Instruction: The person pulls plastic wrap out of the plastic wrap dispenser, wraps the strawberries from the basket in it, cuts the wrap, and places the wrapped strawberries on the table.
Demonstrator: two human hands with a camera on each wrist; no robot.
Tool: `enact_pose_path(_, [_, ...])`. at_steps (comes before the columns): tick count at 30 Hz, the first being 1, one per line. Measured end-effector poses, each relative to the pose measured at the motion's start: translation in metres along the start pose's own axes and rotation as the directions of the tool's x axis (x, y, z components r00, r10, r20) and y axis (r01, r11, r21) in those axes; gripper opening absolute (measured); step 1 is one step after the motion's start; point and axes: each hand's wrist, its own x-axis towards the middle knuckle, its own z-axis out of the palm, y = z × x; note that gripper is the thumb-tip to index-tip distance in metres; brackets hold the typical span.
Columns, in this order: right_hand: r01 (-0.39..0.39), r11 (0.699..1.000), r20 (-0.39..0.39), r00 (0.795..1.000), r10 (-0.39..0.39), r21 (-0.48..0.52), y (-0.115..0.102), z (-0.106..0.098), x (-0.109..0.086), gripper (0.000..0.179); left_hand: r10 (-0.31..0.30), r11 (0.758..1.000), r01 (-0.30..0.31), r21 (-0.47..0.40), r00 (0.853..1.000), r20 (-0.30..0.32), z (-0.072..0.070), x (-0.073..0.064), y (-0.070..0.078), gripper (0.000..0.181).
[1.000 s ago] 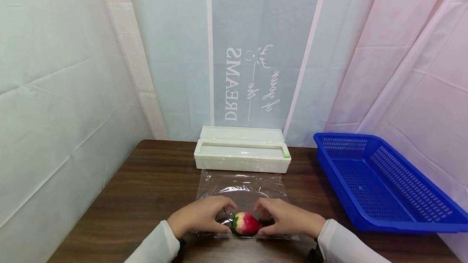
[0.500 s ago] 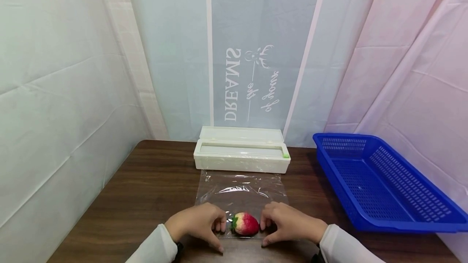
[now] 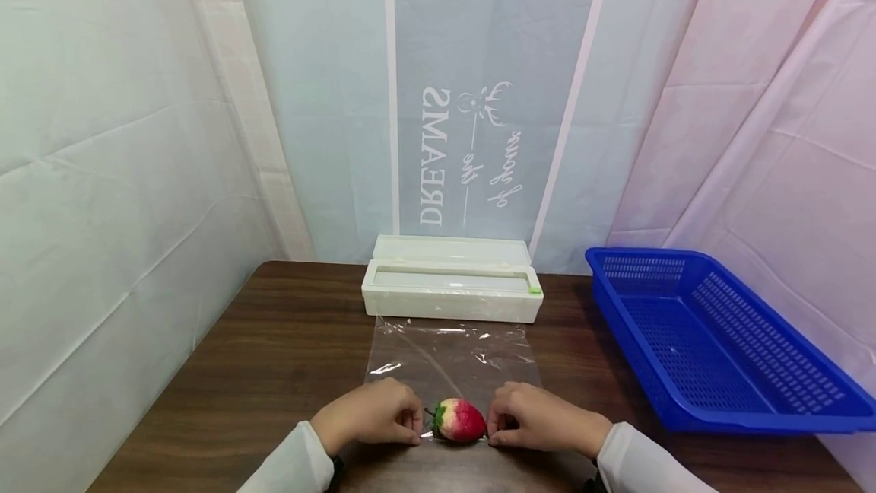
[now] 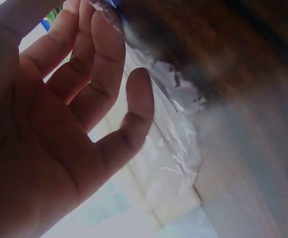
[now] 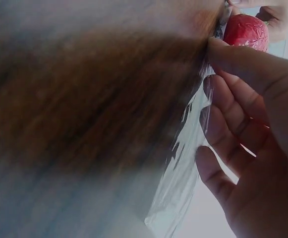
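A red and cream strawberry (image 3: pixel 461 421) with green leaves lies on its side on a clear sheet of plastic wrap (image 3: pixel 448 352), near the sheet's front edge. Left of the strawberry, my left hand (image 3: pixel 375 415) pinches the front edge of the wrap between thumb and forefinger. On the other side my right hand (image 3: pixel 550 418) pinches the same edge, close by the strawberry's tip. Crinkled wrap (image 5: pixel 181 168) runs along the right fingers in the right wrist view. Behind, the wrap reaches up to a white dispenser box (image 3: pixel 452 306) with its lid raised.
A blue perforated basket (image 3: pixel 780 423) stands at the right side of the dark wooden table (image 3: pixel 274 364). Cloth curtains (image 3: pixel 328 97) hang close behind the table and at both sides.
My hands drew apart from around the strawberry, thumbs opened, then fingers closed on the wrap's front edge. A diagonal crease now shows in the wrap; the strawberry stays in place.
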Motion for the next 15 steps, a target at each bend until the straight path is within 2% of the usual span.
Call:
enact_pose_path(8, [-0.028, 1.000, -0.002, 1.000, 0.028, -0.003, -0.0037, 0.0023, -0.0007, 0.013, -0.086, 0.995, 0.086, -0.053, 0.996, -0.009, -0.0042, -0.0050, 0.0002, 0.013])
enact_pose_path(11, [-0.043, 0.999, -0.009, 0.999, 0.043, 0.030, -0.0041, 0.0020, -0.0006, 0.014, -0.114, 0.991, 0.113, -0.076, 0.993, -0.009, -0.0063, -0.0072, 0.0011, 0.026])
enact_pose_path(15, [-0.046, 0.994, -0.013, 0.999, 0.047, 0.097, -0.0044, 0.0012, 0.0000, 0.013, -0.101, 0.991, 0.100, -0.085, 0.995, -0.010, -0.0072, -0.0080, 0.0022, 0.044])
